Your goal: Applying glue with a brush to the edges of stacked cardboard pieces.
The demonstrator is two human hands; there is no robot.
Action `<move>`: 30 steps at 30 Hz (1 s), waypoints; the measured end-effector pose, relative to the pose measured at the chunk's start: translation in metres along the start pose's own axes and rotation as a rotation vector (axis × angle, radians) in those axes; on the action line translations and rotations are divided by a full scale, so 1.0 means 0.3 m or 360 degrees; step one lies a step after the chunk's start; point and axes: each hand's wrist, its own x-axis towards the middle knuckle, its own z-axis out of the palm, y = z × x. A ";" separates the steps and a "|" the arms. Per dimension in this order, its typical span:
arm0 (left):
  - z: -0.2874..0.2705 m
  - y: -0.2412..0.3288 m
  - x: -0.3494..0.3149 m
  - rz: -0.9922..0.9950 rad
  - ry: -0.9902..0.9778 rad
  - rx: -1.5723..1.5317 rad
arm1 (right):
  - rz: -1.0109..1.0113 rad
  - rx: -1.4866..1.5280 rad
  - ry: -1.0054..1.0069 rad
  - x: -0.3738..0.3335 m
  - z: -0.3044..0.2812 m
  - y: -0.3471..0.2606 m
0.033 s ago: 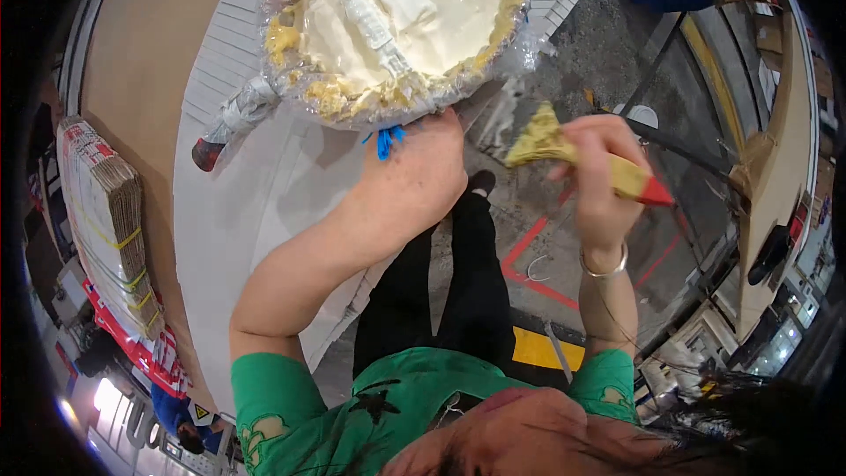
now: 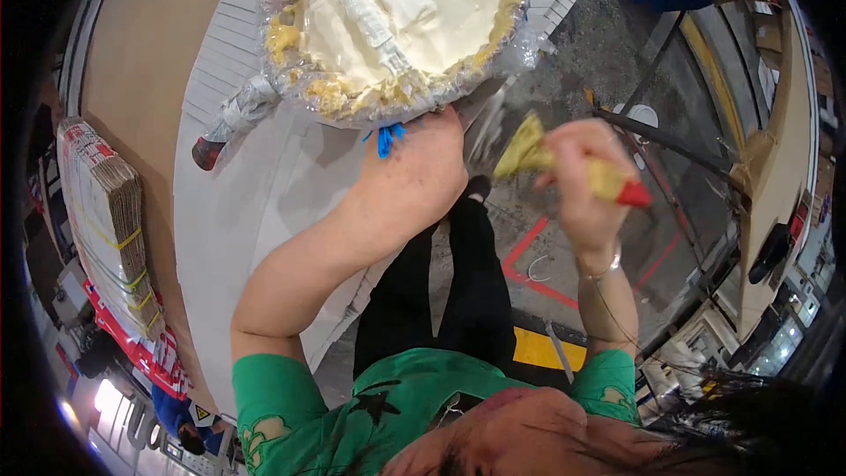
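Our right grip (image 2: pixel 589 178) clamps the brush (image 2: pixel 527 150).
Just beyond our left grip (image 2: pixel 416 163) sits the bowl (image 2: pixel 379 108), perhaps steadied; whether that grip clamps, we cannot tell.

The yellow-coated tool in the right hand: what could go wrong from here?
The tool, in the right hand, is out over the floor; if its coating is wet, it might drip there.

The left hand sits close by the rim of the paste-filled bowl and might nudge it; its fingers are mostly hidden.
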 end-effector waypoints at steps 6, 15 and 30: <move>-0.010 0.012 -0.007 -0.0036 -0.0049 0.0022 | -0.0124 -0.0049 -0.0027 -0.079 -0.006 0.012; -0.031 0.061 -0.006 -0.0582 -0.0413 0.0118 | -0.0378 0.0206 -0.0061 -0.229 -0.145 0.082; 0.048 -0.002 -0.448 -0.0643 -0.0414 0.0494 | -0.0520 0.0394 -0.0056 -0.352 -0.152 0.185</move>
